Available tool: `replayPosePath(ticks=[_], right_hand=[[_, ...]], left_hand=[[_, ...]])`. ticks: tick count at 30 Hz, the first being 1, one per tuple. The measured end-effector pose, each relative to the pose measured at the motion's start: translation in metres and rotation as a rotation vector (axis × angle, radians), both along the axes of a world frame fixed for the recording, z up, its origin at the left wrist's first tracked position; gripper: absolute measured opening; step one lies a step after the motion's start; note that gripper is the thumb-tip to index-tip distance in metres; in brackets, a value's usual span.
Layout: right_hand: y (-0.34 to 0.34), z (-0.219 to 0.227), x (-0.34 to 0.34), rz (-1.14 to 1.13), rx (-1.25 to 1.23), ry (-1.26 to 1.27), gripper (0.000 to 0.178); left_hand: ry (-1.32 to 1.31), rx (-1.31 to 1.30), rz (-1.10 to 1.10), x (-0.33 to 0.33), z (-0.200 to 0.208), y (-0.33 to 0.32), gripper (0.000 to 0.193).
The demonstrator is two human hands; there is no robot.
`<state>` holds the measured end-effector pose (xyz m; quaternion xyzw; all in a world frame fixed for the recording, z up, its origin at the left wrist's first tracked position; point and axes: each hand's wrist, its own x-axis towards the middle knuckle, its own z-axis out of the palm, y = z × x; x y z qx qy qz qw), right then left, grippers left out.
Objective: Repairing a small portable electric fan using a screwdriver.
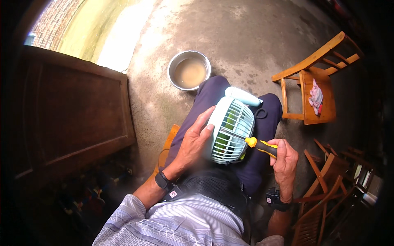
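Note:
A small light-blue fan (pixel 218 119) lies across my lap, with green blades (pixel 223 138) showing behind its slatted grille. Its rounded handle or base (pixel 243 96) points away from me, and a dark cord loop (pixel 261 113) hangs beside it. My left hand (pixel 194 137) steadies the fan's left side, fingers spread along the casing. In my right hand (pixel 284 159) is a screwdriver (pixel 262 146) with a yellow and black handle. Its shaft reaches leftward to the grille; whether the tip passes between the slats, I cannot tell.
A metal basin (pixel 188 87) of cloudy water stands on the concrete floor beyond my knees. To the right is a wooden chair (pixel 319 112) with a pinkish cloth (pixel 315 97) on its seat. Folded wooden furniture (pixel 324 201) lies at lower right. A dark wooden door (pixel 78 110) fills the left.

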<state>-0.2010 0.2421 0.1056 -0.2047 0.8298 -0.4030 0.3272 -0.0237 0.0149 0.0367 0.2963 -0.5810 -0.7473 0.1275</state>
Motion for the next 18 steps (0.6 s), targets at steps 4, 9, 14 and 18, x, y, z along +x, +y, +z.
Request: replayPosePath(ticks=[4, 9, 14, 18], right_hand=[[0.001, 0.004, 0.004, 0.066, -0.099, 0.047, 0.033], [0.003, 0.004, 0.003, 0.16, -0.166, 0.446, 0.05], [0.007, 0.004, 0.002, 0.125, -0.085, 0.122, 0.022], [0.004, -0.007, 0.002, 0.001, -0.095, 0.017, 0.026]], left_hand=[[0.011, 0.088, 0.017, 0.001, 0.004, 0.0, 0.054], [0.039, 0.092, 0.022, 0.001, 0.0, 0.0, 0.055], [-0.023, 0.039, 0.005, 0.0, 0.007, -0.001, 0.054], [0.009, 0.033, 0.02, -0.001, 0.003, 0.002, 0.053]])
